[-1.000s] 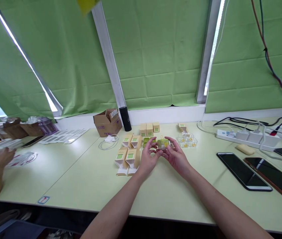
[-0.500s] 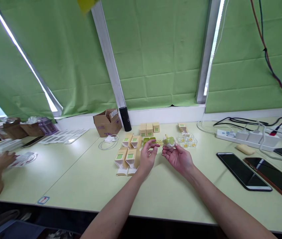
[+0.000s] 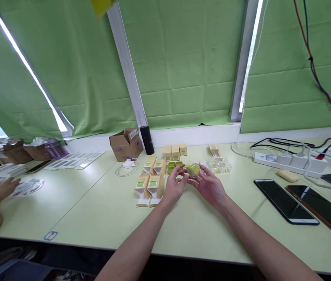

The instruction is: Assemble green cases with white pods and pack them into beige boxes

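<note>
**Small green container (image 3: pixel 193 170) held between both hands above the counter (image 3: pixel 95 218)**

The counter is bounded by a straight edge in front and a white sill (image 3: pixel 194 136) behind, with green blinds (image 3: pixel 188 70) hung above. Room for movement is left between the hands and the front edge, and rightward as far as a white-framed phone (image 3: pixel 285 201), beside which a 2nd phone (image 3: pixel 323 210) is laid.

On the left, the way is blocked by 4 open cartons (image 3: pixel 155 183), set in 2 rows close to the left hand (image 3: pixel 174 186). Just behind the hands, green pieces (image 3: pixel 171 168) and a group of clear cups (image 3: pixel 219 165) are placed. Farther back, 3 small boxes (image 3: pixel 176 152), a black bottle (image 3: pixel 147 139) and a cardboard box (image 3: pixel 126 146) are lined up near the sill. The right rear is taken up by a power strip (image 3: pixel 291 162) and cables. At far left, a co-worker's hand (image 3: pixel 0 187) is seen.

Both forearms are extended inward from the front edge. The container is flanked by the left hand and the right hand (image 3: pixel 211 187); the fingers of each are bent, partly closed on its sides.
</note>
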Motion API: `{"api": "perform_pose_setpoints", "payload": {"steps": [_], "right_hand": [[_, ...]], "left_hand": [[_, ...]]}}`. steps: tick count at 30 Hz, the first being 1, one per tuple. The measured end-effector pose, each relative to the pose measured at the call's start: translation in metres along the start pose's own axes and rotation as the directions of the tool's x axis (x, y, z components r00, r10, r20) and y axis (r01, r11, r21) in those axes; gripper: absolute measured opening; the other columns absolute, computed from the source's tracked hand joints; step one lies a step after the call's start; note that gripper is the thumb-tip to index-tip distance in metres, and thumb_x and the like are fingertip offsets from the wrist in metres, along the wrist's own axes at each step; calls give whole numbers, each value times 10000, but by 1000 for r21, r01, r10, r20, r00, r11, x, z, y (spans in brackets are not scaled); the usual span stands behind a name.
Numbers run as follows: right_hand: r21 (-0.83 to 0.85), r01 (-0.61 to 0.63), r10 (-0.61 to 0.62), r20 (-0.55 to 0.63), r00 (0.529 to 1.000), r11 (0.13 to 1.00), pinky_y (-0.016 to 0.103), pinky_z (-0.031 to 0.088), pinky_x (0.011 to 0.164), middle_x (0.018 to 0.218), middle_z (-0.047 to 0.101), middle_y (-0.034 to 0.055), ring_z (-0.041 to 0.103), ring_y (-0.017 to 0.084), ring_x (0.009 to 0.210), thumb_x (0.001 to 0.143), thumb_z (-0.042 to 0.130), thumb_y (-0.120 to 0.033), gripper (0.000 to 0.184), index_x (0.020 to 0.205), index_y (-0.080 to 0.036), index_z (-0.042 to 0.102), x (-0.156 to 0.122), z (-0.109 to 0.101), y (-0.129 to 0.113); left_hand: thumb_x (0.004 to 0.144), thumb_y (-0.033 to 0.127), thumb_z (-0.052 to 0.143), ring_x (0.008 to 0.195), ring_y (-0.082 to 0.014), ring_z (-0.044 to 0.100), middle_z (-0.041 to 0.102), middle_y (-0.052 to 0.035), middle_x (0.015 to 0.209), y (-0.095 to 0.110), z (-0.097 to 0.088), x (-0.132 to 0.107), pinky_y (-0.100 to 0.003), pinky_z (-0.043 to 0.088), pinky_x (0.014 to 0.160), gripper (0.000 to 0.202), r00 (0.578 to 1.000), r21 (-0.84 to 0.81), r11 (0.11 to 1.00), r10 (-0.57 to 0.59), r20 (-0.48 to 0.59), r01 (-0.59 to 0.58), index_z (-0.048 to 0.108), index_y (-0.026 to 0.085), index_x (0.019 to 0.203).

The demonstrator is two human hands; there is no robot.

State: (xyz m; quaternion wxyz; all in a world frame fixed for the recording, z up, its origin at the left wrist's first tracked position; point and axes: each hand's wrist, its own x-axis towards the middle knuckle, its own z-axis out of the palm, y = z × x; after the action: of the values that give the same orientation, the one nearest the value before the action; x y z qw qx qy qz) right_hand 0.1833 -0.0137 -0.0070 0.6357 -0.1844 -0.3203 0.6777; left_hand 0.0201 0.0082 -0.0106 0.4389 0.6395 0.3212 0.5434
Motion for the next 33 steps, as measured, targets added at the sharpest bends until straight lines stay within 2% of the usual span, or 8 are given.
{"api": "perform_pose_setpoints", "payload": {"steps": [8,14,17,22,26,29,31,33], "right_hand": [[-68,5,-6,-24,1000,998,441,553,866,1044,751,21,702,250,978,624,921,-257,518,1083,-289,683,0,1,3],[-95,23,-25,-25,999,995,348,533,831,980,719,-16,689,195,908,533,924,-136,632,1092,-302,681,1,-1,3],[-59,39,-40,-15,999,998,334,528,832,1014,722,-2,676,189,936,575,888,-143,586,1102,-295,682,1,-2,1],[-44,26,-29,-58,998,999,375,542,845,1028,719,25,667,209,965,667,815,-179,430,1071,-269,696,2,-4,-3],[-88,15,-26,-128,991,996,393,554,836,993,701,16,662,206,929,658,832,-211,421,1054,-265,698,6,-10,-1],[-186,30,-64,-177,982,982,369,541,776,982,680,10,645,198,888,672,847,-283,401,1041,-268,690,9,-14,0],[-307,85,-149,-191,970,948,339,513,731,976,663,11,621,194,870,683,849,-333,388,1030,-266,688,12,-17,0],[-445,177,-279,-174,944,878,327,488,730,971,651,11,597,193,871,703,840,-369,381,1035,-269,682,14,-19,-1]], "left_hand": [[841,450,783,1096,-241,625,627,-147,1223,-5,1,0,-341,579,839,627,1000,-23,1000,-4,7,4,563,193,1369],[738,237,858,1060,-218,659,648,-115,1244,4,4,-1,-348,563,899,558,999,-57,998,-39,21,40,638,200,1249],[678,162,861,994,-205,682,668,-96,1197,5,4,-1,-353,562,892,531,998,-104,993,-58,13,59,643,191,1162],[623,79,819,1095,-225,648,662,-77,1147,1,3,2,-343,543,926,493,994,-107,993,45,-104,-56,624,190,1062],[644,64,780,1130,-234,629,649,-83,1187,-2,2,2,-352,538,932,482,985,-48,992,109,-136,-117,622,201,1078],[689,71,761,1141,-241,627,652,-91,1231,-2,-1,1,-377,518,969,483,984,65,991,123,-127,-115,649,210,1138],[722,91,762,1154,-249,621,651,-94,1274,0,-2,1,-388,503,976,490,985,179,979,116,-127,-92,671,227,1183],[755,112,755,1172,-258,611,649,-90,1311,3,-3,0,-392,493,961,489,987,277,959,101,-125,-63,684,252,1218]]}}
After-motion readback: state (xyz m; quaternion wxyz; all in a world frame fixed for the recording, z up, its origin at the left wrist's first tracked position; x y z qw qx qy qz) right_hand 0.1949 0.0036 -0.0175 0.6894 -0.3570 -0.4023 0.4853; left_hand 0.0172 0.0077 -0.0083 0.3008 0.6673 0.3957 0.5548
